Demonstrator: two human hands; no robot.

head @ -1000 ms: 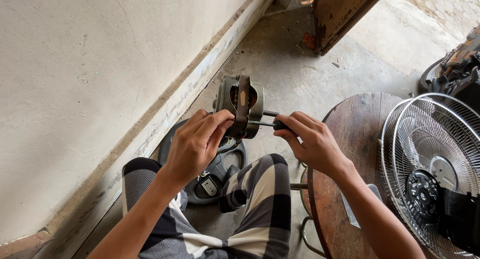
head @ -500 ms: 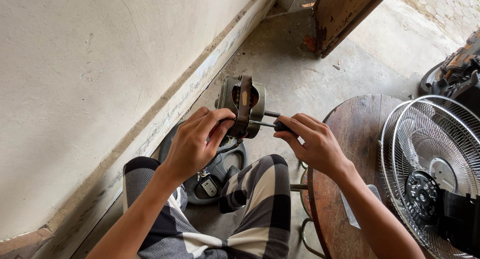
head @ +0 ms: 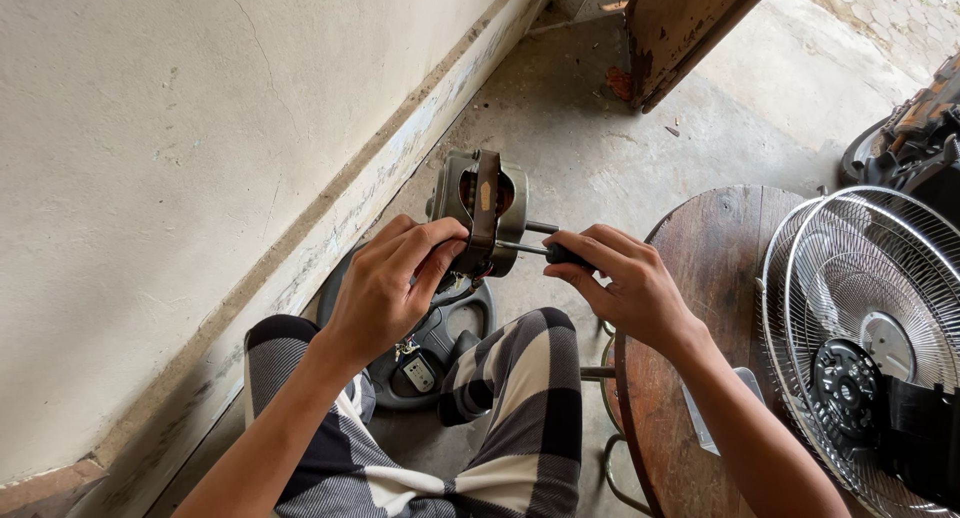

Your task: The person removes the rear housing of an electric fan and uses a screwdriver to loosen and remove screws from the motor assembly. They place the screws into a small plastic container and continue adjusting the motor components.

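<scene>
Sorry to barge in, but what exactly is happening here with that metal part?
A seated person holds a small electric motor up in the left hand, over the knees. The right hand presses a dark-handled screwdriver against the motor's side. Beside them, a wire fan guard rests on a round wooden table, and a dark fan base lies on the concrete floor by the wall.

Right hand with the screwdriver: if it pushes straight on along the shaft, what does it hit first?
The right hand points its screwdriver leftward at the fan motor, which the left hand grips. The tip already looks at or in the motor's housing, so the motor comes first; exact contact depth is unclear.
</scene>
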